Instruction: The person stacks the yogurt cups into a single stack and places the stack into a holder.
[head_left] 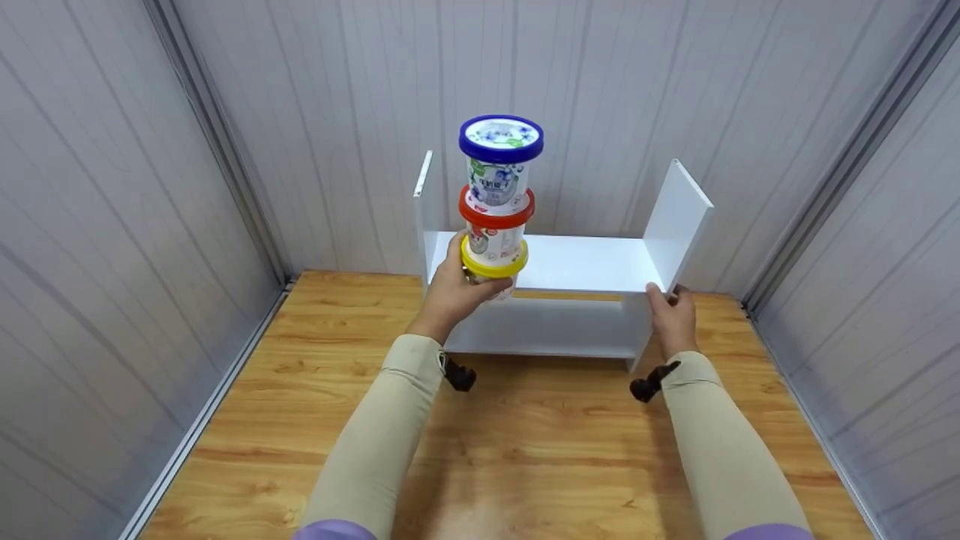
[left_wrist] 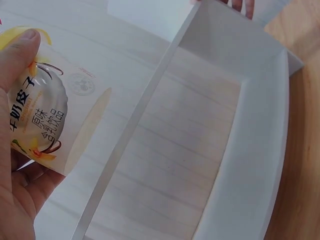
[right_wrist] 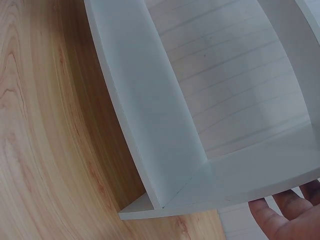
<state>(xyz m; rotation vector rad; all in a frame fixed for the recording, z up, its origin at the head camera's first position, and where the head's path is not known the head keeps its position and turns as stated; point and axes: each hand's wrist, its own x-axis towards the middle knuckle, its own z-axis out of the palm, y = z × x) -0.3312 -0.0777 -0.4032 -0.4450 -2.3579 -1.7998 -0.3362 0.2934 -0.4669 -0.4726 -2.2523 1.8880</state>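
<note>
A stack of three white tubs rises from my left hand (head_left: pixel 444 304): a blue-lidded tub (head_left: pixel 498 182) on top, a red-lidded tub (head_left: pixel 496 241) in the middle, a yellow-lidded tub (head_left: pixel 495 271) at the bottom. Thumb and fingers grip the yellow-lidded one, whose printed side fills the left of the left wrist view. In the head view the stack overlaps the left part of a white two-tier shelf (head_left: pixel 585 262), and its bottom shows tilted in the left wrist view. My right hand (head_left: pixel 675 322) holds the shelf's right side, thumb at the front corner and fingers around the outer face.
The shelf stands on a wood-grain surface (head_left: pixel 330 360) against a pale panelled wall (head_left: pixel 360 112). Upright side panels, including the right one (head_left: pixel 679 217), rise above its upper board. Further walls close in at left and right. Dark wrist cameras hang beneath both wrists.
</note>
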